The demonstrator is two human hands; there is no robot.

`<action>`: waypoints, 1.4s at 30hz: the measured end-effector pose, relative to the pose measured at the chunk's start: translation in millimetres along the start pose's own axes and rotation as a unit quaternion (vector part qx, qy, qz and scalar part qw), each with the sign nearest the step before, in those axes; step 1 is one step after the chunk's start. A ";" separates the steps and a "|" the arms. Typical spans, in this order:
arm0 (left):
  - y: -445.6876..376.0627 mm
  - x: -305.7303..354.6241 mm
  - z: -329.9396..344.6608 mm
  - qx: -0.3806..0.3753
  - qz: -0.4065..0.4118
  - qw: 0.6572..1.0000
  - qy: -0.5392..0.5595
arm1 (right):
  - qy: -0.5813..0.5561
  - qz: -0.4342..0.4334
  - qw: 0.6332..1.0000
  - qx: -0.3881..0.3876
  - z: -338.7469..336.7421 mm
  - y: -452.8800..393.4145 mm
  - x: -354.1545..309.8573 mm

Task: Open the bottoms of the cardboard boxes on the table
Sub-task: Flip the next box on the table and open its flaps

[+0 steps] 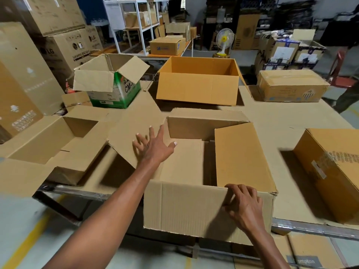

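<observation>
Box in front of me (194, 206), open side up, sitting at the near edge of the table (303, 121). Near flap hangs down over the table edge toward me. Left flap (134, 129) folded outward and raised at a slant. Right flap (240, 154) tilted inward over the opening. Far flap stands roughly upright. Inside, the flaps at the floor of the box lie flat with a dark seam between them.

My left hand (153, 146) is spread wide, fingers straight and apart, palm down over the left flap by the box's left rim; holding nothing. Whether the fingertips touch the cardboard I cannot tell. My right hand (244, 204) is at the near right corner of the box, fingers curled over the fold of the near flap, pinching its top edge.

To the left, just beside, a low open box (58, 144) with flaps splayed out. Behind it, a green-and-white box (116, 90), top flaps up. Straight beyond mine, a larger orange-brown open box (198, 88). Far right of that, a closed taped box (291, 86). At my right, near the table edge, a closed tilted box (334, 171) with torn tape on its side.

Off the table: tall stacked cartons at left (58, 41), a white shelf rack (139, 22), a small yellow-centred fan (224, 39) on the floor. Table top is covered in flat cardboard sheets.
</observation>
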State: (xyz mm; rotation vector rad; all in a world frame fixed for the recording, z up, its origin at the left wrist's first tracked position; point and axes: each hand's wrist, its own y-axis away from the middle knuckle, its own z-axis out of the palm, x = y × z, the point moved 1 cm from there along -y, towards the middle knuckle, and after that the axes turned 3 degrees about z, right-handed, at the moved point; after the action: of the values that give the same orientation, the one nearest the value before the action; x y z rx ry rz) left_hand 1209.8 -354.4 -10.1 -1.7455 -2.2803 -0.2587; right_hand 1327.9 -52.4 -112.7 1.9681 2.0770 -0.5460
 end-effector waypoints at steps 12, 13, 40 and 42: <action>32.8 -52.7 54.0 -0.122 -0.044 0.990 -0.051 | 0.019 0.012 0.999 -0.035 -1.8 -3.1 -3.4; 34.0 -54.8 56.7 -0.121 -0.041 0.990 -0.056 | 0.027 0.015 0.998 -0.046 -3.8 -3.6 -6.6; 37.1 -64.3 68.2 -0.089 -0.039 0.995 -0.002 | -0.125 0.149 0.974 -0.121 -24.9 -110.3 -137.1; 36.2 -65.8 69.0 -0.086 -0.037 0.996 -0.006 | -0.138 0.131 0.979 -0.077 -41.3 -116.1 -123.1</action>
State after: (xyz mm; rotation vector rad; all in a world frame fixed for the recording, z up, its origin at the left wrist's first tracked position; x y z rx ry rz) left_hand 1254.3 -385.0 -96.6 -1.7465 -2.3979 -0.4752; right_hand 1225.2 -150.5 -11.8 1.9120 1.6151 -0.5508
